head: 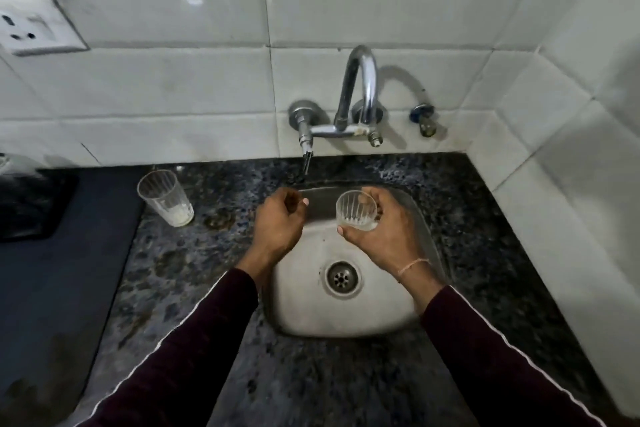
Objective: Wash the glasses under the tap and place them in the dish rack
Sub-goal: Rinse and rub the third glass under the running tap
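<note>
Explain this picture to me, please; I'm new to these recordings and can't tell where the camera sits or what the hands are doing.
There is no machine here: a person wears one wide-angle camera on the head, so you look forward and down along both dark-sleeved arms. Below them is a small steel sink set in a dark speckled counter, with a tap on the white tiled wall. The right hand holds a clear ribbed glass over the sink, tilted so its mouth faces the camera. The left hand holds nothing, its fingers loosely curled. A second glass, with something white at the bottom, stands on the counter to the left. A wall socket sits upper left. No dish rack is clearly visible.
</note>
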